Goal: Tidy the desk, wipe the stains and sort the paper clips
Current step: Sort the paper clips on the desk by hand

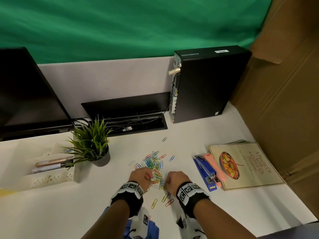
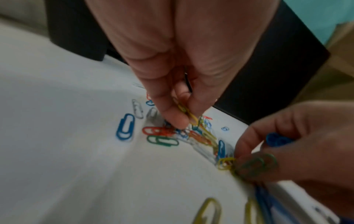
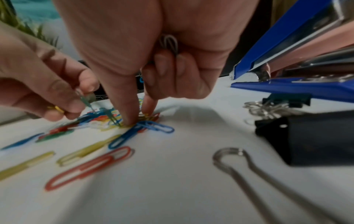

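Note:
A heap of coloured paper clips (image 1: 154, 164) lies mid-desk on the white desk (image 1: 69, 213), with loose yellow and red ones (image 1: 154, 203) nearer me. My left hand (image 1: 149, 177) is at the heap's near left and pinches yellow clips (image 2: 188, 112) between thumb and fingers. My right hand (image 1: 166, 184) is at the near right. Its curled fingers hold several clips (image 3: 169, 44), and its thumb and forefinger tips (image 3: 132, 119) press on clips at the heap's edge beside a blue clip (image 3: 153, 127).
A blue stapler (image 1: 205, 171), a pink stapler (image 1: 214, 167) and a cookbook (image 1: 245, 166) lie right of the heap. Black binder clips (image 3: 306, 136) sit by the right wrist. A potted plant (image 1: 94, 147) and white pen tray (image 1: 51, 177) stand left; monitor, computer tower (image 1: 207, 83) behind.

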